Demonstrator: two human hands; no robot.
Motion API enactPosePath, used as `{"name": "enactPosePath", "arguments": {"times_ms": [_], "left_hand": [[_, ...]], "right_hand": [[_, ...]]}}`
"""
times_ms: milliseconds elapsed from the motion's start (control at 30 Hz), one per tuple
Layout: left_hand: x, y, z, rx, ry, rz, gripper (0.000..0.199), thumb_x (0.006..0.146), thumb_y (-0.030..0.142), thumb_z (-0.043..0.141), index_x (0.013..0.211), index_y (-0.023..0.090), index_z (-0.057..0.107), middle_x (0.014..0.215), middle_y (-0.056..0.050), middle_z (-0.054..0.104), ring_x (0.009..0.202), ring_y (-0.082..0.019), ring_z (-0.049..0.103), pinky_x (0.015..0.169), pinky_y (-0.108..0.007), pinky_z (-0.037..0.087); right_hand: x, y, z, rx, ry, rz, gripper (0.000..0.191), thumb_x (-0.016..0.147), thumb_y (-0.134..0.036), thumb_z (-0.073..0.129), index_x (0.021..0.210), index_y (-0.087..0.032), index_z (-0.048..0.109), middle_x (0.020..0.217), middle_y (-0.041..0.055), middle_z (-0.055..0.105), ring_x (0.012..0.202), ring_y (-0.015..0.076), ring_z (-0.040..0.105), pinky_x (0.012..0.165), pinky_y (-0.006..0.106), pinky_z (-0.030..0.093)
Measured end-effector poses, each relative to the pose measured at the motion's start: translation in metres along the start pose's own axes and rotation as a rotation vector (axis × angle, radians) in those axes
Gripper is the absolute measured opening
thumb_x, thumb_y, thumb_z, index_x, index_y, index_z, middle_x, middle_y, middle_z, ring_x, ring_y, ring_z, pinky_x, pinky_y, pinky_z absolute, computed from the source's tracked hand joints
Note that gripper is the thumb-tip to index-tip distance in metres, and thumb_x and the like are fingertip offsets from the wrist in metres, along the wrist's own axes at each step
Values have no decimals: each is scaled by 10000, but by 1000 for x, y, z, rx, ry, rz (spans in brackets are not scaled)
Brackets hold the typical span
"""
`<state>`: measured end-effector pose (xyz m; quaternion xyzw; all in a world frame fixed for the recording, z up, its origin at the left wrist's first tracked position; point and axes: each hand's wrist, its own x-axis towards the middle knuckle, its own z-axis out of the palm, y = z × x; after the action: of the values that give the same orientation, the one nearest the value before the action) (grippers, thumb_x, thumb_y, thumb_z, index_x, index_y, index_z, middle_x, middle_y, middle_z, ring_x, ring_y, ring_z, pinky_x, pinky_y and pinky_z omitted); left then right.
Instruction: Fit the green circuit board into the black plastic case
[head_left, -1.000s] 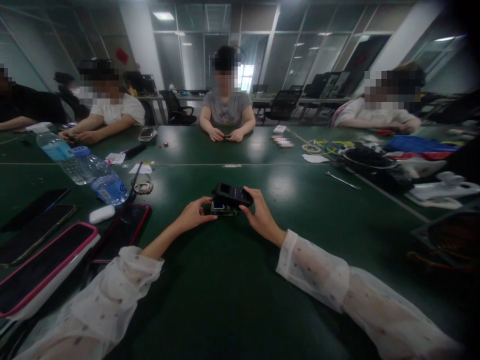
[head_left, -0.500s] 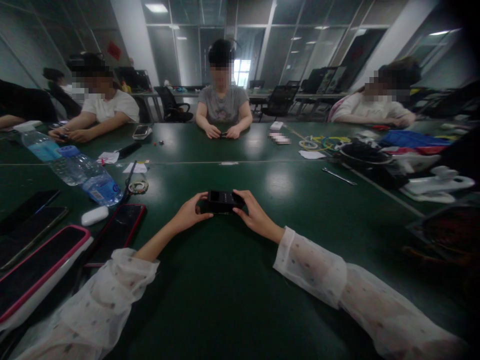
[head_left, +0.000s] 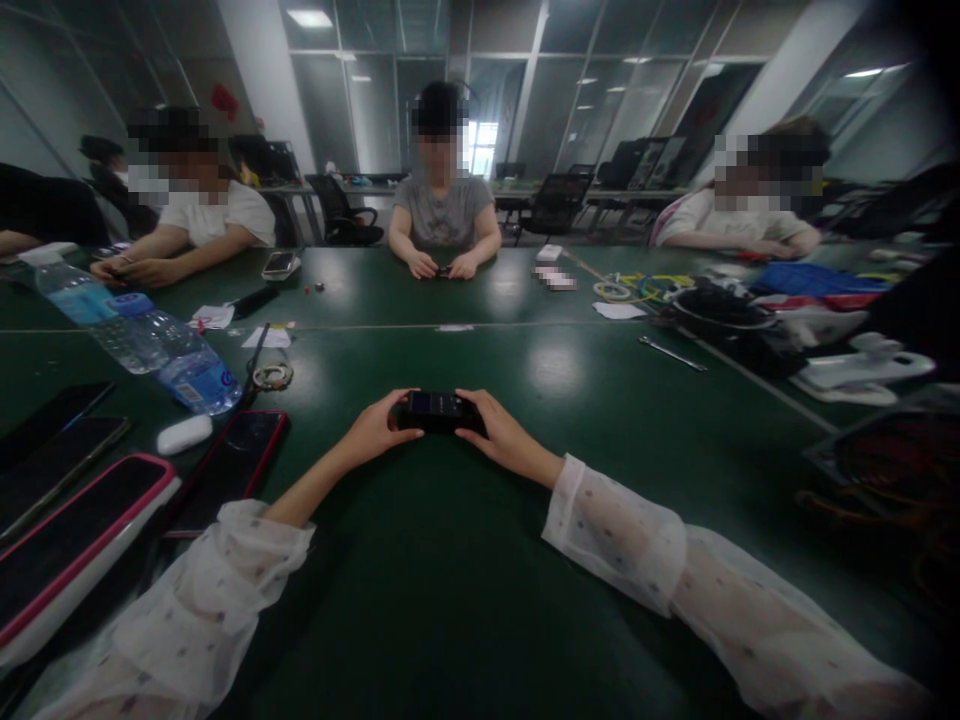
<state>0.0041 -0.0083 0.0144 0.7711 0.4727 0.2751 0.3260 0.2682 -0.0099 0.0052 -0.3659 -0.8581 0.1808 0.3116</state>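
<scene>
A small black box-shaped device, with a little screen on its left part and a row of tiny buttons beside it, is between my two hands just above or on the green table. My left hand grips its left end, fingers behind and thumb at the near side. Closed around the opposite end is my right hand, its thumb also along the near edge. The fingertips at the back are partly hidden, and I cannot tell whether the device touches the tabletop.
On the left lie water bottles, a white earphone case and several phones, one red-edged. A wrench, coiled cables and a white tool-like object are at right. Co-workers sit across the table.
The device has tipped and turned slightly, so its screen and button face shows more. My right hand has shifted a little left with it. The whole view has moved slightly.
</scene>
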Motion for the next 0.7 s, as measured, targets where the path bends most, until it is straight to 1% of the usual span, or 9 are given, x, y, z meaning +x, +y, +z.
{"name": "enactPosePath", "arguments": {"times_ms": [367,533,700], "left_hand": [[0,-1,0,-18,-3,17,678,767,388,705,1364,262,410,1195,-100,578,687,-150,585,649,-323,492],[1,-5,2,-30,17,35,683,753,374,721,1356,266,418,1215,-99,564,670,-133,576,653,-320,494],[1,-6,3,-53,9,45,691,762,377,712,1369,274,399,1237,-113,555,676,-135,582,644,-314,495]], "right_hand": [[-1,4,2,-12,-6,14,646,842,-288,644,1395,-280,311,1271,104,501,1185,275,524,995,550,469],[0,1,1,-29,-8,18,631,846,-281,640,1387,-273,315,1262,105,501,1182,271,524,1010,533,462],[0,2,1,-35,-7,18,630,847,-279,638,1386,-271,313,1268,104,497,1191,267,519,1021,523,456]]}}
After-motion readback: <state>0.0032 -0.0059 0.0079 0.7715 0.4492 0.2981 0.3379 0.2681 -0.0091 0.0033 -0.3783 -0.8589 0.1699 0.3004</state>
